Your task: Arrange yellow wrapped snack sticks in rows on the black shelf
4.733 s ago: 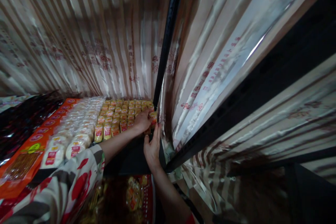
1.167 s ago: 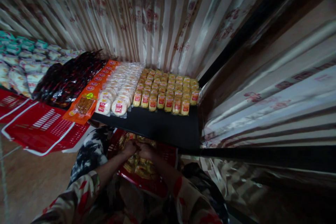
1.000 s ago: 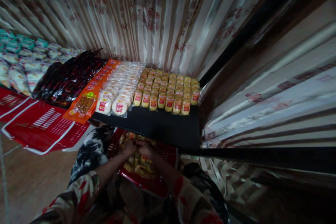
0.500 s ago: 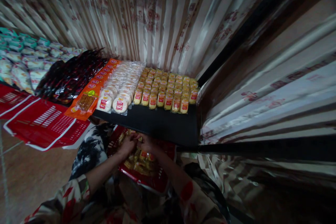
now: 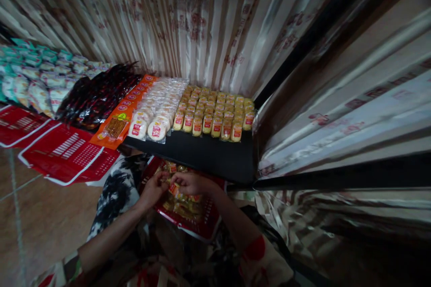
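Note:
On my lap lies a red bag (image 5: 208,224) filled with small gold-wrapped snack cakes (image 5: 185,208). My left hand (image 5: 155,190) is over the bag's left side, fingers curled together; whatever they hold is hidden. Beside it, my right hand (image 5: 191,184) is closed, its thumb and fingers pinching a small gold-wrapped snack cake (image 5: 174,189) with a red label. The two hands' fingertips are close together. Just beyond them, rows of similar wrapped snack cakes (image 5: 217,128) stand on a black table (image 5: 208,152).
Left of the cakes lie white round wrapped crackers (image 5: 156,129), an orange snack packet (image 5: 116,123), a heap of dark packets (image 5: 97,98) and white-and-green packets (image 5: 42,76). Red bags (image 5: 72,152) hang over the table's front edge. A pleated curtain (image 5: 202,22) rises behind.
My hands have drawn slightly apart above the bag, and a labelled snack cake now shows at my right fingertips. The view has shifted a little to the left.

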Demonstrator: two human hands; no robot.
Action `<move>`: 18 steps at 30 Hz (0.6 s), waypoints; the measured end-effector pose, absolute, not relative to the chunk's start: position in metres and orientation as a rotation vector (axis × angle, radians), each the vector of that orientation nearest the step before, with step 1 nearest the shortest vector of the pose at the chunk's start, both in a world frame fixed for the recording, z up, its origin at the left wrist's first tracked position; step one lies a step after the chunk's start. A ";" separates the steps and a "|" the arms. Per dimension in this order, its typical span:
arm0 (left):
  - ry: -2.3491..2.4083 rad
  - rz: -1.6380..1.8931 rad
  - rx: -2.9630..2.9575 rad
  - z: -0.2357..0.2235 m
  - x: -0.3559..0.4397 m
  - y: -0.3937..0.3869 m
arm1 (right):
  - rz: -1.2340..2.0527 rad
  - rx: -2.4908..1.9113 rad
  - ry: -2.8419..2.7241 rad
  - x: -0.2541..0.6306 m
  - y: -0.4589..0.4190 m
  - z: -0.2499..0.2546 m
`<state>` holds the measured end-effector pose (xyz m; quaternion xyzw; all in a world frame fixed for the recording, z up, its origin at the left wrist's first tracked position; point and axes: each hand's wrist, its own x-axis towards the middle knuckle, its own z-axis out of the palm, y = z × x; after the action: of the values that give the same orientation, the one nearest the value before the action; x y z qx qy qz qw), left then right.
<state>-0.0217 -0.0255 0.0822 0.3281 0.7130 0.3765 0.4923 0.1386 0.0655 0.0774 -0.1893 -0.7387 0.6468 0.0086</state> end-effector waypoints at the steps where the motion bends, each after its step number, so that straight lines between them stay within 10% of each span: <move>1: 1.695 0.923 0.802 0.089 -0.022 -0.027 | 2.040 -0.563 -2.306 0.140 0.067 0.085; 18: 1.364 0.749 0.939 0.164 0.006 0.005 | 2.238 -0.725 -1.844 0.200 0.098 0.157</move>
<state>0.0062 0.0050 0.1640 0.4073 0.5920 0.3251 0.6147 0.2004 0.0984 0.1567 -0.2417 -0.6151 0.7466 0.0762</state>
